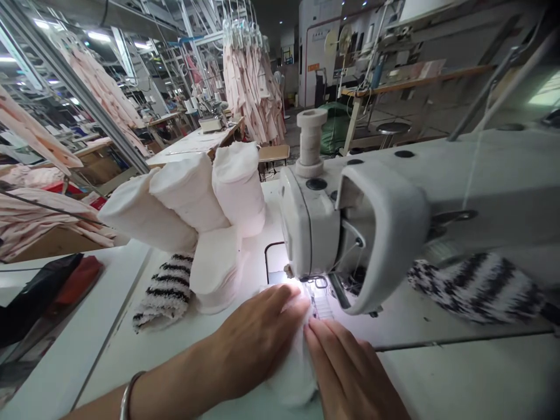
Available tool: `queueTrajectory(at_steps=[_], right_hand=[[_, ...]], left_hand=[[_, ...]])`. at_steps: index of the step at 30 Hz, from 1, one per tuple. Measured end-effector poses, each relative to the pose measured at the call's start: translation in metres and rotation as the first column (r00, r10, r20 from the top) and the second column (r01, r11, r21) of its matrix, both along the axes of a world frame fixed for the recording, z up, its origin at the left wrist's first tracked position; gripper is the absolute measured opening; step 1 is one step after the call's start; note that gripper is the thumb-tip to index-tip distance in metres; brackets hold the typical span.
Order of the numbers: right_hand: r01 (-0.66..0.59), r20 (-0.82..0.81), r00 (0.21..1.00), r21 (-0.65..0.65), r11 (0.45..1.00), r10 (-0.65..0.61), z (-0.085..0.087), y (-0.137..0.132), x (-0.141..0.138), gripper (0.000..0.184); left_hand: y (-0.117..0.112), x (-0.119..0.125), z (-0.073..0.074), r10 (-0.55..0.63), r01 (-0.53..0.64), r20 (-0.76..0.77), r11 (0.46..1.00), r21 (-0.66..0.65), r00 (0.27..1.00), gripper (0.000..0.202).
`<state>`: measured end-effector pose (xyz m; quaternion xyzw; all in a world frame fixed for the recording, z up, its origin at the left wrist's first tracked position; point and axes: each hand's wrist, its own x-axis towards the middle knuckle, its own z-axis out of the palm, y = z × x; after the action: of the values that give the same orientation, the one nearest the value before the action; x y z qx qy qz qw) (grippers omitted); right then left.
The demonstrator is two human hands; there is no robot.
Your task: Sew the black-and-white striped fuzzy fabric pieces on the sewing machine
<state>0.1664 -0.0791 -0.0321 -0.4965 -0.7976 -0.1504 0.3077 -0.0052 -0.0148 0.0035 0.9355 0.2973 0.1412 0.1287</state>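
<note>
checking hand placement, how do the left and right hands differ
The left hand reaches in from the lower left, fingers pointing right, with a metal bangle on its wrist; the right hand comes up from the bottom, fingers pointing up and left, its wrist unseen. Both lie flat on the white fabric by the presser foot.

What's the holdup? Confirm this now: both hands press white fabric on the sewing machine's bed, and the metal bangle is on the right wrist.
Wrong on one point: the metal bangle is on the left wrist, not the right, as the head view shows. The rest stands: the left hand and right hand press the white fabric on the sewing machine's bed.
</note>
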Motion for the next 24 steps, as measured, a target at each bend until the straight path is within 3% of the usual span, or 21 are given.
queueTrajectory(at_steps=[8,24], right_hand=[[0.032,0.022,0.999,-0.021,0.999,-0.031,0.003,0.006,-0.001,0.045],[0.022,0.016,1.000,-0.027,0.999,-0.021,-0.014,0.005,0.004,0.046]], left_hand=[[0.005,0.003,-0.009,0.033,-0.034,0.040,0.999,0.030,0.999,0.034],[0.009,0.005,-0.011,0.069,-0.074,0.083,0.995,0.061,0.994,0.025]])
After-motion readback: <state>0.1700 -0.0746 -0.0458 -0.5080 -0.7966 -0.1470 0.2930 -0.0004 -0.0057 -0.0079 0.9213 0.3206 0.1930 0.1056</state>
